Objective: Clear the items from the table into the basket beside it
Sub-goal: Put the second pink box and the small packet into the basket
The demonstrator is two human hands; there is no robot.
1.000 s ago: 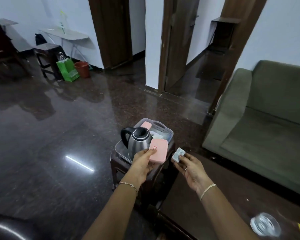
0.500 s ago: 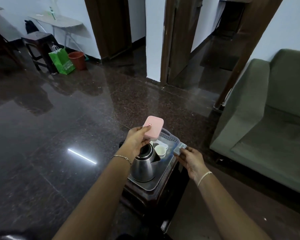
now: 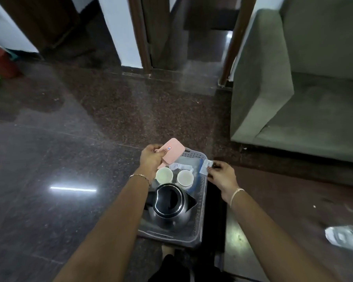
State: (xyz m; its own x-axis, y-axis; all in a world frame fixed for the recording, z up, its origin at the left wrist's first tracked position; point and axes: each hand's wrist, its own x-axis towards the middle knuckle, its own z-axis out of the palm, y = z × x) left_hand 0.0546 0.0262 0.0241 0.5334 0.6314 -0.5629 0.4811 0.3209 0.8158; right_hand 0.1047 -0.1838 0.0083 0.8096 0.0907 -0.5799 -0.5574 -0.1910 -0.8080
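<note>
A grey plastic basket [image 3: 201, 204] sits below me on a small dark stand beside the dark table [image 3: 293, 200]. Inside it are a steel kettle [image 3: 169, 208] and two white cups [image 3: 164, 175], with some paper packets behind them. My left hand [image 3: 151, 159] grips a flat pink box [image 3: 172, 152] over the basket's far left corner. My right hand [image 3: 220, 175] pinches a small white and blue packet [image 3: 205, 167] at the basket's right rim.
A silvery foil wrapper [image 3: 344, 238] lies on the table at the right edge. A green sofa [image 3: 293, 78] stands behind the table. Polished dark floor spreads to the left, with a red bucket [image 3: 0, 62] and a green bag far left. Doorways lie ahead.
The view has tilted down over the basket. My left hand has carried the pink box past the kettle to the basket's far end; my right hand has brought the packet to the right rim.
</note>
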